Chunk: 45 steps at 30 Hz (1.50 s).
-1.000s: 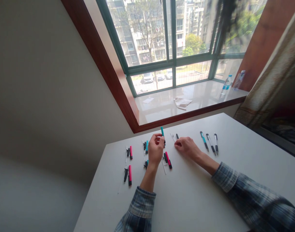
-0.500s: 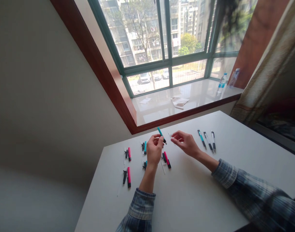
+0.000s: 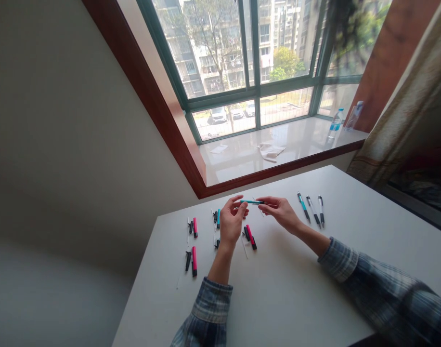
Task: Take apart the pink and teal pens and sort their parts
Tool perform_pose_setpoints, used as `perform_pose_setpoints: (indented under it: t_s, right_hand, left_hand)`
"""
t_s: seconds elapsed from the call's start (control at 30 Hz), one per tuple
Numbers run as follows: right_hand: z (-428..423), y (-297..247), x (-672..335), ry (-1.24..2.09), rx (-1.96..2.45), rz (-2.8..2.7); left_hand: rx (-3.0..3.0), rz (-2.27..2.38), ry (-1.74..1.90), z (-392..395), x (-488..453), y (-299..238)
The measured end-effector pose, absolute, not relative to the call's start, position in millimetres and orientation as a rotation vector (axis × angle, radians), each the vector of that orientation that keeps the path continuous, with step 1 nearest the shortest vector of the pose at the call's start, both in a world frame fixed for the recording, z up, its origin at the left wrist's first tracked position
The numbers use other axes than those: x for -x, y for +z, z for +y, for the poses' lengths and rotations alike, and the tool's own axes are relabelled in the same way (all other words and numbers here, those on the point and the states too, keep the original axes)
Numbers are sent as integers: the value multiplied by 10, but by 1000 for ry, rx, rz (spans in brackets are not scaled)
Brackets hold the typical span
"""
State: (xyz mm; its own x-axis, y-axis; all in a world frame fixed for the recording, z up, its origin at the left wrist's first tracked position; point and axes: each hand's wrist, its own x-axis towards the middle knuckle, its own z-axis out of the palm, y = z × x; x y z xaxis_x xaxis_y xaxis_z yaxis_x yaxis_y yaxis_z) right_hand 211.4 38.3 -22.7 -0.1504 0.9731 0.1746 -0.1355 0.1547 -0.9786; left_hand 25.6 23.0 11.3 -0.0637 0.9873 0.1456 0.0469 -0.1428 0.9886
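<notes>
Above the far part of a white table [image 3: 285, 294], my left hand [image 3: 232, 223] and my right hand [image 3: 281, 213] hold a teal pen barrel [image 3: 252, 202] level between them, each pinching one end. A black tip part sits at the right-hand end. On the table below lie a pink barrel with a black part [image 3: 251, 236] and a thin white refill. Left of my hands lie sets of taken-apart pens: pink barrels [image 3: 194, 253] with black parts and a teal one [image 3: 218, 218].
Three whole pens [image 3: 312, 210] lie side by side at the table's far right. Behind the table runs a wide window sill [image 3: 242, 159] with a cloth [image 3: 271, 151] and a water bottle [image 3: 335, 126]. A curtain [image 3: 404, 106] hangs at the right.
My left hand has tipped the teal barrel from upright to level. My right hand has lifted off the table with a small part and met the barrel's end.
</notes>
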Motion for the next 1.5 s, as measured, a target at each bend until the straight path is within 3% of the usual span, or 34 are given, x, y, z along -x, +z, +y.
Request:
perform_pose_setpoints:
  t_s: [0.37,1.5]
  right_hand:
    - [435,-180,-2225,1586,792,-971]
    - [465,-115,-2302,1426,795,-933]
  left_hand:
    - [-1179,1117,1298,231,-252,72]
    - [-1102,1066,1100,144,-350,6]
